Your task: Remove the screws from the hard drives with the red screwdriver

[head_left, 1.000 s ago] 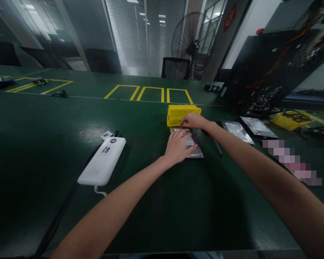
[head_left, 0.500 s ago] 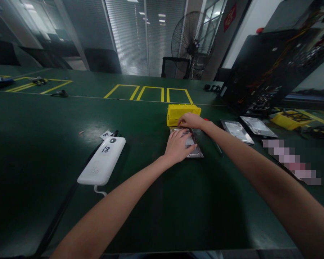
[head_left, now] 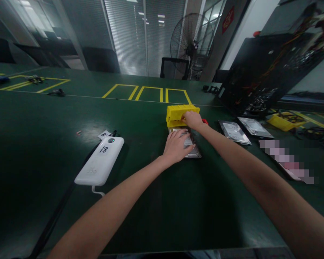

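Observation:
A hard drive [head_left: 193, 153] lies on the green table, its silver face partly covered by my left hand [head_left: 177, 145]. That hand is spread flat over the drive, with the fingers apart. Just behind the drive stands a small yellow plastic bin [head_left: 175, 112], its opening facing me. My right hand [head_left: 193, 119] reaches into the bin's mouth with the fingers bent together. Whatever those fingertips hold, if anything, is too small or hidden to make out. Beside my right wrist shows a red object [head_left: 205, 121], mostly covered by the forearm.
Two more hard drives, a nearer one [head_left: 234, 132] and a farther one [head_left: 255, 127], lie to the right. A blurred-out phone-like slab [head_left: 286, 162] is near them. A white power bank [head_left: 99, 162] marked 18 lies left. An open computer case [head_left: 248, 72] stands at the back right.
My right hand has moved from the near edge of the bin into its opening, its fingers now drawn together. My left hand stays on the hard drive. The view shifts slightly.

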`<state>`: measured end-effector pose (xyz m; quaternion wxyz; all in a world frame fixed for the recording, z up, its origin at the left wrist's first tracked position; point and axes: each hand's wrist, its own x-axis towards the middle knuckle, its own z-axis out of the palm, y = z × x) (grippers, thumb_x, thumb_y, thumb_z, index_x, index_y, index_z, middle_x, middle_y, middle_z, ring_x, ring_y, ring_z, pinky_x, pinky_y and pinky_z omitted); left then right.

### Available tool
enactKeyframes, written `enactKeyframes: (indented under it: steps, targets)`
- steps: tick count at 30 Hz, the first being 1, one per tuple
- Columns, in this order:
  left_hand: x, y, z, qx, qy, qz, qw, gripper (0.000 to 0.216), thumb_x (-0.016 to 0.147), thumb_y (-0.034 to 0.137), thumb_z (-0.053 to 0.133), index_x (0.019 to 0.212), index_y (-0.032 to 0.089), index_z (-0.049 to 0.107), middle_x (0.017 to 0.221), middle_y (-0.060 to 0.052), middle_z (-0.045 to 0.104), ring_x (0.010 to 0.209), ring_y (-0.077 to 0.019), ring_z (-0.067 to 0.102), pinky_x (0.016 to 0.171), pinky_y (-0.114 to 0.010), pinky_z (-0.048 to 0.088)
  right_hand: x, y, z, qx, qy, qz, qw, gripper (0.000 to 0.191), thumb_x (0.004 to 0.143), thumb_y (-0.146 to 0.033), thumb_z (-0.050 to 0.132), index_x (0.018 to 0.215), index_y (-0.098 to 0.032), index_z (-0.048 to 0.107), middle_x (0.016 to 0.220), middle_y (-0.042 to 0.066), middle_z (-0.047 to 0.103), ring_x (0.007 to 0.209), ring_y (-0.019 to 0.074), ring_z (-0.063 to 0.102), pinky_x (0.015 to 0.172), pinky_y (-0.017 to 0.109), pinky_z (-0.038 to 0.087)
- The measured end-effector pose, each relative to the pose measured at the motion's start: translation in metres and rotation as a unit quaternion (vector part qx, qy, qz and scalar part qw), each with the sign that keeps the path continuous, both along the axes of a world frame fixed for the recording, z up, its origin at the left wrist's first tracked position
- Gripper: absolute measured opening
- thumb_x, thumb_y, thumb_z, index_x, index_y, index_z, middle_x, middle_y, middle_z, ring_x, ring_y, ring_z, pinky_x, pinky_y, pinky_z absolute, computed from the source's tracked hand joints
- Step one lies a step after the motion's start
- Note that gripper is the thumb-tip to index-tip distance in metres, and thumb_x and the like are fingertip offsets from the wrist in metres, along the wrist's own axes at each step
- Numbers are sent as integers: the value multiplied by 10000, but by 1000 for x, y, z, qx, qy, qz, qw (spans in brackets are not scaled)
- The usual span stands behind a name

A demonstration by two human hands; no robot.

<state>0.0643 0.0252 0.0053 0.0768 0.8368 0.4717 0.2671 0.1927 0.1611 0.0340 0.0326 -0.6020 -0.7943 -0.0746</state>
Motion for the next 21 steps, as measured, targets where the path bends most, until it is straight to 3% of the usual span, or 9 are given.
enactKeyframes:
  steps: [5,8,11,15,17,19,21]
  targets:
    - [1,-1,1,-3,3,0,1000,475,886,453,463,1259,168,531,1378,-75,479,1271,-236,415,1071,-397,309,-8,-3,-3,-5,-3,7,1000,325,868,-305,494,1089,-163,684,1074,171,662,994,295,621,800,363,473]
    - [0,0,0,-5,1,1,1000,475,892,458,451,1265,173,524,1379,-72,478,1276,-239,407,1072,-412,306,6,-6,12,-20,-4,29,999,301,858,-321,521,1075,-201,692,1084,113,675,996,258,626,797,320,477]
    - [-2,0,0,-10,-1,-3,1000,485,895,469,448,1273,175,520,1382,-73,472,1280,-241,402,1075,-420,303,43,-10,41,-30,-5,25,999,290,864,-345,533,1069,-216,691,1000,60,704,912,200,647,742,262,484]
    - [-4,0,0,-17,-6,-7,1000,502,896,480,448,1294,180,507,1396,-72,454,1284,-243,398,1077,-436,302,108,-14,69,-21,-49,-40,998,284,877,-384,535,1063,-211,663,957,76,687,835,182,637,745,323,498]
    - [-4,1,-1,-19,-8,-4,1000,503,894,481,449,1293,180,509,1396,-76,455,1285,-250,398,1074,-447,303,133,-16,66,-52,-91,-48,993,256,857,-344,583,1028,-164,644,968,59,663,849,151,624,780,347,505]
    - [-4,1,-1,-20,-6,-2,1000,499,894,482,449,1291,187,511,1394,-75,458,1285,-256,399,1071,-456,305,148,-20,53,-81,-127,-25,988,235,774,-279,670,991,-193,702,981,84,674,895,182,622,776,296,491]
    - [-4,1,-1,-22,-3,-3,1000,495,895,482,446,1294,196,508,1398,-69,454,1288,-255,397,1072,-458,305,153,-26,37,-76,-163,2,984,308,756,-323,674,1039,-205,705,1117,121,622,1049,250,565,809,327,476]
